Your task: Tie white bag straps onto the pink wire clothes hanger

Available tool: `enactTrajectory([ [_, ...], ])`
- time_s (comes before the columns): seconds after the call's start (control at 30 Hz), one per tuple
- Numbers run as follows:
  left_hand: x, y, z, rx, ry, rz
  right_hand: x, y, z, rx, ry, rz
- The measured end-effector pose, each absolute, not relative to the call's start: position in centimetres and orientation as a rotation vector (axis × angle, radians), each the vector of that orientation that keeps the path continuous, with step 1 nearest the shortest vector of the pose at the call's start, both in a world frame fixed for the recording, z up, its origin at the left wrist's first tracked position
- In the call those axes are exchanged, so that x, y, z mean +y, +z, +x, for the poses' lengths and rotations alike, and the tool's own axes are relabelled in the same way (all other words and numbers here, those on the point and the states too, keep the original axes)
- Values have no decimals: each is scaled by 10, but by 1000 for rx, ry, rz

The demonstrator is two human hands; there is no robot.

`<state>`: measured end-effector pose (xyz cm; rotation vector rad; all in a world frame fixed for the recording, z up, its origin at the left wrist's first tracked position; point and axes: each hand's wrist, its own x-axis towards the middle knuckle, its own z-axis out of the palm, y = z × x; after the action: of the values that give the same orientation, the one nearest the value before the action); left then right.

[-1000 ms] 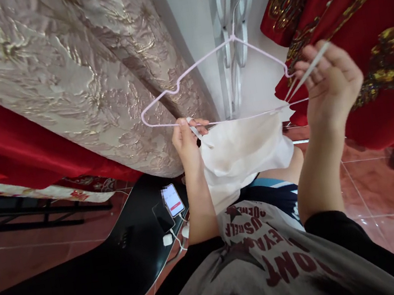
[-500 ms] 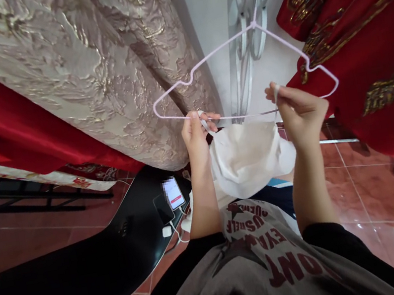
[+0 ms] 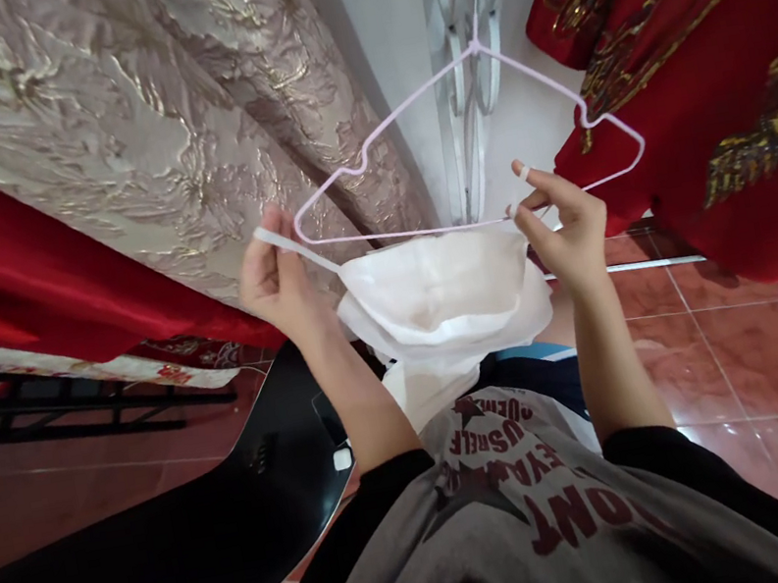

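Note:
A white garment with thin straps (image 3: 440,288) hangs between my hands, just below the bottom bar of a pale pink hanger (image 3: 398,124). My left hand (image 3: 273,269) is closed on one strap and pulls it out past the hanger's left corner. The other strap is looped on the fingers of my right hand (image 3: 563,218), which is close to the bar's right part. The hanger hangs by its hook in front of a white metal scrollwork frame. Whether the garment touches the bar I cannot tell.
Cream brocade fabric (image 3: 184,137) hangs at the left and red, gold-trimmed fabric (image 3: 712,128) at the right. A black bench-like surface (image 3: 180,555) with a small white charger (image 3: 342,458) is at lower left. Red floor tiles (image 3: 741,342) lie at right.
My left hand has moved left, from in front of the bar to beyond the hanger's left corner, stretching its strap. The garment's top edge is spread wider. The view has shifted slightly.

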<state>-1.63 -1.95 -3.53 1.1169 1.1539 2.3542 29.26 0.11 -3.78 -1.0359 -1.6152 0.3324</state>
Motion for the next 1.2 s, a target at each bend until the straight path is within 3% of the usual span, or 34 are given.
enactTrajectory([
  [0.17,-8,14,-23,1216,1873,1537,-6,-39,283,-1659,352,-1049],
  [0.43,15,68,3,1388,1479,1800,-11,-39,279,-1739,308,-1029],
  [0.53,18,54,4,1364,1585,1801,-11,-41,279,-1728,302,-1001],
  [0.7,8,-9,6,1211,2199,1260,-9,-47,278,-1705,269,-913],
  [0.87,-3,-49,33,980,2009,886,-9,-49,275,-1710,245,-910],
  [1.1,-5,-48,43,949,1996,910,15,-82,331,-1185,-68,-996],
  [1.2,-7,-48,47,927,2019,897,27,-76,368,-1094,-35,-991],
])
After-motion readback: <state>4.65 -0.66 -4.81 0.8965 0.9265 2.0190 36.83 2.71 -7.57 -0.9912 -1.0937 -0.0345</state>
